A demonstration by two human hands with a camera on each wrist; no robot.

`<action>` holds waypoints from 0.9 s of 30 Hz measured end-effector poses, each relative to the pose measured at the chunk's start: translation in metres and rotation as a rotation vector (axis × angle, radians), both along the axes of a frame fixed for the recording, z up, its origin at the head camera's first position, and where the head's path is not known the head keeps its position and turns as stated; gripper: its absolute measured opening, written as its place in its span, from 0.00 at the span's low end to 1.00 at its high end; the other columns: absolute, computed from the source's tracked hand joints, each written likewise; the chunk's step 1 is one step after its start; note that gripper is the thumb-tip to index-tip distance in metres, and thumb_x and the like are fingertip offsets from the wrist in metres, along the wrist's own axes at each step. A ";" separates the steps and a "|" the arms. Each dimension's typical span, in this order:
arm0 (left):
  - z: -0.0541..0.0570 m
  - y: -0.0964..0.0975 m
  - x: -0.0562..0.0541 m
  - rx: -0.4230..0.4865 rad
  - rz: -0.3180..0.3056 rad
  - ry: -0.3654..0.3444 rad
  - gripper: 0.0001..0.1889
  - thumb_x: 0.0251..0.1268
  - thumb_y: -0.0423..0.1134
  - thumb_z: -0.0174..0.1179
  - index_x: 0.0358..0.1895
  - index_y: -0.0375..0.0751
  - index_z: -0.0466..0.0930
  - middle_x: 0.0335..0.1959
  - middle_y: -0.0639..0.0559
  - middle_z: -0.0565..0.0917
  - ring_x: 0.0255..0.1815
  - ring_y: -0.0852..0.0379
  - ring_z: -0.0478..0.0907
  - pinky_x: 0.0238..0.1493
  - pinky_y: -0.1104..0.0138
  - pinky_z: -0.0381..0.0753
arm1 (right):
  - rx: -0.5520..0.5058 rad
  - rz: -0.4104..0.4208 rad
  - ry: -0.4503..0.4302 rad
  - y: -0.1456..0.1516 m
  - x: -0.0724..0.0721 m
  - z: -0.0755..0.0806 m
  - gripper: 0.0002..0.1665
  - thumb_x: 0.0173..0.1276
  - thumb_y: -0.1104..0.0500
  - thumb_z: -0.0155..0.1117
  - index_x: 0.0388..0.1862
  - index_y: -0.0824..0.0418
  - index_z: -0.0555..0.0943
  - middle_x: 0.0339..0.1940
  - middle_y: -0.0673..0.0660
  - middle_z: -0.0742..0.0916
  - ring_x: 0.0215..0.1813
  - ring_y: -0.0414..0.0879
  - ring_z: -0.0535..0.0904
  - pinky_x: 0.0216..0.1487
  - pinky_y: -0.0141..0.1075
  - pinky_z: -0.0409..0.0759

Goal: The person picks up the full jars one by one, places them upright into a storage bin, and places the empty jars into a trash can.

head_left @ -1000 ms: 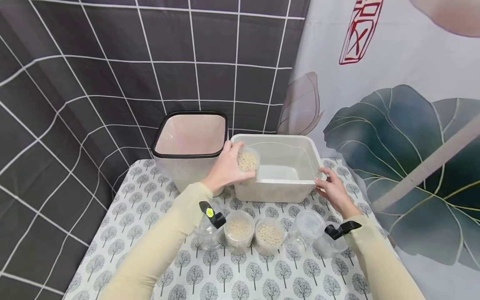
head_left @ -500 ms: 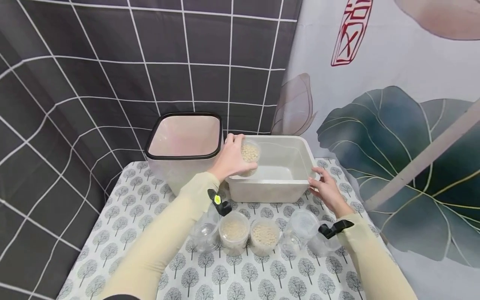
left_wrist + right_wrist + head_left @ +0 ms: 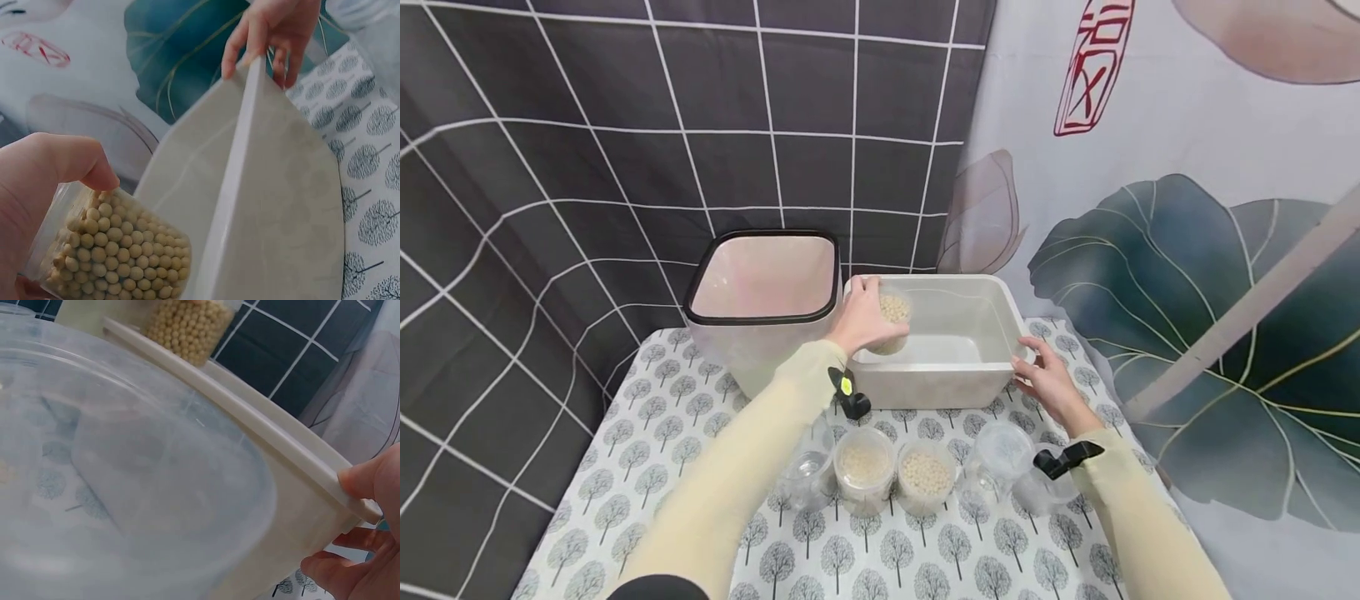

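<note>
My left hand [image 3: 863, 317] grips a clear plastic jar [image 3: 119, 250] of pale, round soybeans, lying tilted with its base toward the bin. The jar is over the left end of a white rectangular bin [image 3: 925, 387], inside its rim outline in the head view. At the bin's right front corner, my right hand [image 3: 1048, 379] pinches the rim, thumb on top and fingers below, as the right wrist view shows. The beans fill the part of the jar that shows in the left wrist view; its mouth end is hidden by my palm.
A taller pinkish bin with a black rim [image 3: 760, 318] stands left of the white bin. In front are two bean jars [image 3: 865, 471] [image 3: 925, 477] and several clear containers [image 3: 808, 479] [image 3: 1002, 450]. Dark grid cloth [image 3: 700, 100] hangs behind the table [image 3: 655, 467].
My left hand has carried the jar slightly right, farther over the white bin. The right hand keeps its grip on the corner. The head view has shifted a little.
</note>
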State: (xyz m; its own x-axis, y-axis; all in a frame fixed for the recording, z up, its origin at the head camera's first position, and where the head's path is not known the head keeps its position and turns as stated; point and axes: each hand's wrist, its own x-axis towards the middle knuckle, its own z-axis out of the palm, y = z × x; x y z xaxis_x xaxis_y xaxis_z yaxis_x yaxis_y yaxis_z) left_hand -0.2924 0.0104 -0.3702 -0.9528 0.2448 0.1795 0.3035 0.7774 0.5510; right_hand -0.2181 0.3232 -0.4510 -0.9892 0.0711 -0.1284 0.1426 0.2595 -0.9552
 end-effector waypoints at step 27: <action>-0.037 0.021 -0.014 -0.138 0.040 -0.073 0.45 0.35 0.53 0.69 0.58 0.33 0.63 0.47 0.41 0.64 0.43 0.49 0.70 0.44 0.60 0.78 | 0.009 -0.005 0.017 0.000 0.006 0.001 0.35 0.72 0.57 0.51 0.73 0.57 0.51 0.54 0.68 0.67 0.60 0.63 0.67 0.59 0.44 0.71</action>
